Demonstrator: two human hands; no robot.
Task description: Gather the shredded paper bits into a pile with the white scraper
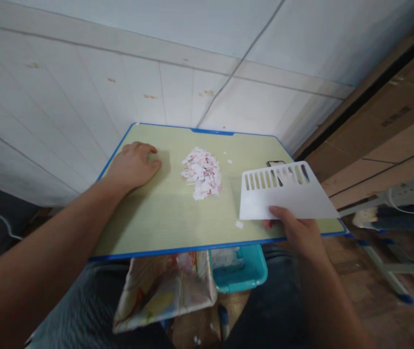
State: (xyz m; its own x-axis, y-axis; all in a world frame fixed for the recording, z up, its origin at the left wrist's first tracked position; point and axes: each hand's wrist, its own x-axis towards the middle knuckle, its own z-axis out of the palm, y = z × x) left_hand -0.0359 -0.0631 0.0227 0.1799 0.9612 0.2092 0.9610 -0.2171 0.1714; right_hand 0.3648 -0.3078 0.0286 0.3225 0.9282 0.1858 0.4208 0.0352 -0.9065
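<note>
In the head view a heap of small white and pinkish paper scraps [201, 173] lies in the middle of a pale green table [163, 218] with a blue rim. My left hand [134, 162] rests on the table left of the heap, its fingers loosely apart and nothing in them. On the right, my right hand [297, 230] grips the lower edge of a white plastic sheet with a row of slots [283, 201], thumb on top. The sheet is held tilted above the table and partly covers a phone [276, 163]. A loose scrap [239, 224] lies near the sheet's left corner.
Below the table's front edge hang a patterned open bag [167, 300] and a teal basin [241, 278] with pale scraps inside. A white panelled wall [119, 87] stands behind the table. Cardboard boxes [385, 126] stand to the right, near a metal-legged stool [392, 271].
</note>
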